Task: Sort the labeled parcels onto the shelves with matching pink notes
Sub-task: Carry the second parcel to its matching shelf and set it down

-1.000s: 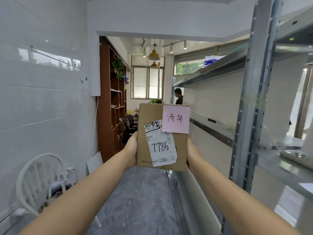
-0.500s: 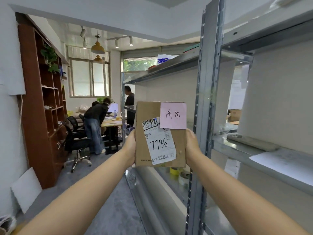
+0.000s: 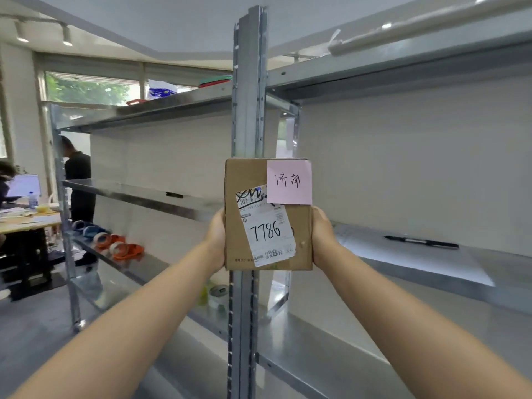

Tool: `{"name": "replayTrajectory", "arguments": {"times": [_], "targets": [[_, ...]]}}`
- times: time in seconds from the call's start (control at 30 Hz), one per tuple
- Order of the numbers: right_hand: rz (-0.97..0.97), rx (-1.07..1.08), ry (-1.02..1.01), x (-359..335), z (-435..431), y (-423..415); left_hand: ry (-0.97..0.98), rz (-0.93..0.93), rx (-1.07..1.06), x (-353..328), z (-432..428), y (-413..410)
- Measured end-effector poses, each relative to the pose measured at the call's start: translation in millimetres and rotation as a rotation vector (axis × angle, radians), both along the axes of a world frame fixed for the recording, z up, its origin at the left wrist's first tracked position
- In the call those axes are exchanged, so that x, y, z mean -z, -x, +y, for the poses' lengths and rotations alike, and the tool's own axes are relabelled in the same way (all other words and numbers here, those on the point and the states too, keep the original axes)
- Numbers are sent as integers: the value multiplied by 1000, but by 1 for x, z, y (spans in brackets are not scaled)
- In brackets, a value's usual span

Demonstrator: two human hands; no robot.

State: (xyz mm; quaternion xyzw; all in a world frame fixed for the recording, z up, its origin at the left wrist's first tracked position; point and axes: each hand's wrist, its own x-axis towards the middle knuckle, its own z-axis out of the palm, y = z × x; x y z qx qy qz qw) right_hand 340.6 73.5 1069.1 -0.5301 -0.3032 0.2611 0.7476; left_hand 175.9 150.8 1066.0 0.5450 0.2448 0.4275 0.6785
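I hold a small brown cardboard parcel (image 3: 247, 180) upright at arm's length, in front of a metal shelf post (image 3: 250, 82). A pink note (image 3: 289, 182) with two handwritten characters is stuck on its top right corner, and a white shipping label (image 3: 266, 226) reads 7786. My left hand (image 3: 216, 240) grips the parcel's left edge and my right hand (image 3: 324, 237) grips its right edge. Grey metal shelves (image 3: 431, 272) stretch to both sides behind the parcel. No pink note shows on the shelves in this view.
A black pen (image 3: 421, 242) and a white sheet (image 3: 403, 254) lie on the right middle shelf. Tape rolls (image 3: 121, 247) sit on the lower left shelf, more rolls (image 3: 218, 295) near the post. A person in black (image 3: 79, 180) stands beyond the rack, by a desk (image 3: 26, 220).
My view has swung right, from the corridor and wooden bookcase to face the metal shelving. The parcel stays gripped by both hands at the centre of view.
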Motion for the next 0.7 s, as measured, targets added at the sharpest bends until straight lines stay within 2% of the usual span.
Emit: {"name": "replayTrajectory", "arguments": {"times": [0.47,0.7], "targets": [[15,383,-31,-18,-175,-116,25,-8,439,-23,-121,-142],[73,599,-55,-17,-300,-151,46,52,631,-22,-225,-201]]}}
